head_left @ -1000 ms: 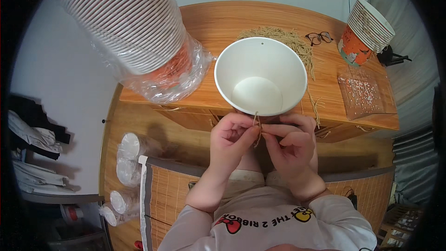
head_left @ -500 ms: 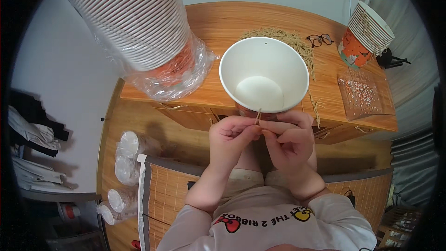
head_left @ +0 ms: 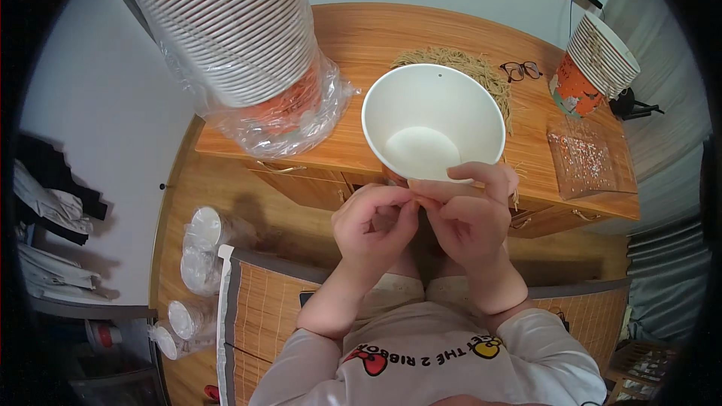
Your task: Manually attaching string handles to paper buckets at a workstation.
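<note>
A large paper bucket (head_left: 432, 116) with a white inside stands at the table's front edge, its mouth tilted toward me. One small hole shows near its far rim. Just below the near rim, my left hand (head_left: 376, 222) pinches with thumb and forefinger. Against those fingertips, my right hand (head_left: 472, 218) presses its thumb and forefinger, its other fingers raised by the rim. The thin tan cord seen between the fingertips a moment ago is now almost wholly covered by them. Behind the bucket lies a heap of tan cords (head_left: 481, 68).
A tall bagged stack of paper buckets (head_left: 226, 37) stands left on the wooden table (head_left: 361, 19). At right are glasses (head_left: 521, 71), a shorter bucket stack (head_left: 594, 64) with cords over it, and a clear tray of small beads (head_left: 583, 158). Wrapped buckets (head_left: 203, 271) lie on the floor.
My fingertips have closed together over the cord, hiding it. My right hand's fingers have lifted up beside the near rim. The view has shifted slightly.
</note>
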{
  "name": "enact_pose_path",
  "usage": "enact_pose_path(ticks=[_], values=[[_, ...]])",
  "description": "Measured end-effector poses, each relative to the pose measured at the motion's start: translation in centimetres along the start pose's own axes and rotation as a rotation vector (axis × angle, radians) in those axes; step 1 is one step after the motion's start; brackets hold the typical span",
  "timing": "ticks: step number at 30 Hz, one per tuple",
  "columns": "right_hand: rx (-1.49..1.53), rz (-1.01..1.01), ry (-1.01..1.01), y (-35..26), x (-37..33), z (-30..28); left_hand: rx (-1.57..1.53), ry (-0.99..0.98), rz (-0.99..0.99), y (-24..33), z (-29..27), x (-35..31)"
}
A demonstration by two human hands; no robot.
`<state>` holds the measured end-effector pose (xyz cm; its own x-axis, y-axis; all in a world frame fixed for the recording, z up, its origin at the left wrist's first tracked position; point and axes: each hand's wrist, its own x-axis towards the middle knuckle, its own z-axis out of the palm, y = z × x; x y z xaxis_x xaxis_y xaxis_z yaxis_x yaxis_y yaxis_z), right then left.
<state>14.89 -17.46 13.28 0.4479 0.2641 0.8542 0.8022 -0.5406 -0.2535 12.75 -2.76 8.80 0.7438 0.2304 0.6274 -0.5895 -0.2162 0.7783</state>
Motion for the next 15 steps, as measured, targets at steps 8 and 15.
enact_pose_path(ticks=[8, 15], values=[[0.043, 0.013, 0.066, 0.1, -0.7, -0.2, -0.262, 0.024, -0.181, 0.5, 0.4, -0.2], [0.040, -0.058, 0.043, 0.4, -0.8, 0.3, -0.234, 0.040, -0.155, 0.7, 0.5, -0.3]])
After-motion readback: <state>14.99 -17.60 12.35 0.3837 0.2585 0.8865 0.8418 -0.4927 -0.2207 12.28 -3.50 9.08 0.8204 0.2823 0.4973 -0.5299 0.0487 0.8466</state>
